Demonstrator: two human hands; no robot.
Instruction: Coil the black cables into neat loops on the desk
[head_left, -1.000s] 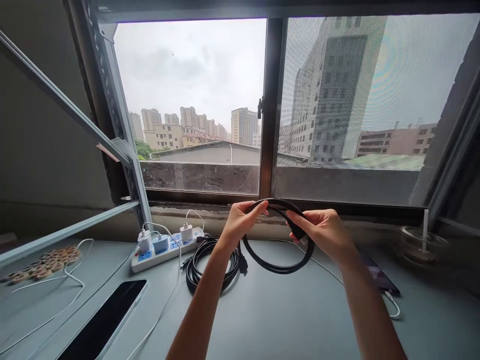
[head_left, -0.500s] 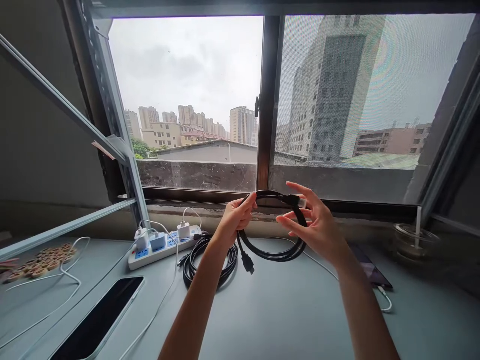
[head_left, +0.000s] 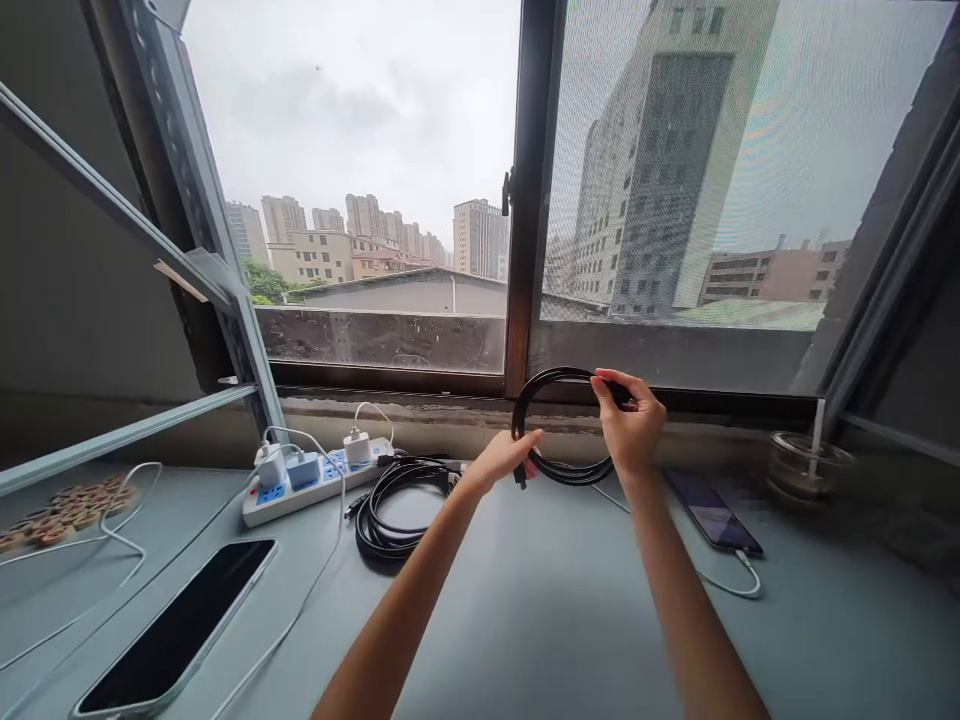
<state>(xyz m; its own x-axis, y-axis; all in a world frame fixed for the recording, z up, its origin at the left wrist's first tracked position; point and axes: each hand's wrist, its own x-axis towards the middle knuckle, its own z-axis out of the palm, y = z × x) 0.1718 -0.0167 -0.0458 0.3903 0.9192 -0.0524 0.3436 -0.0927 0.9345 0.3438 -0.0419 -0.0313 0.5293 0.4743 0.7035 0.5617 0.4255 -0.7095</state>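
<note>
1. Head view, just below the middle: the left hand (head_left: 496, 462) pinches the left side of the black cable loop (head_left: 574, 476).
2. Slightly right, the loop is held up. It looks light, bendy and springy, best held with all rings together.
3. Farther right, the right hand (head_left: 636, 418) pinches its upper right.

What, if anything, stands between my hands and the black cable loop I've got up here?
Nothing visible: your left hand grips the black cable loop at its lower left, and your right hand holds it at the upper right. The other coiled cable lies apart, on the table, to the left.
</note>
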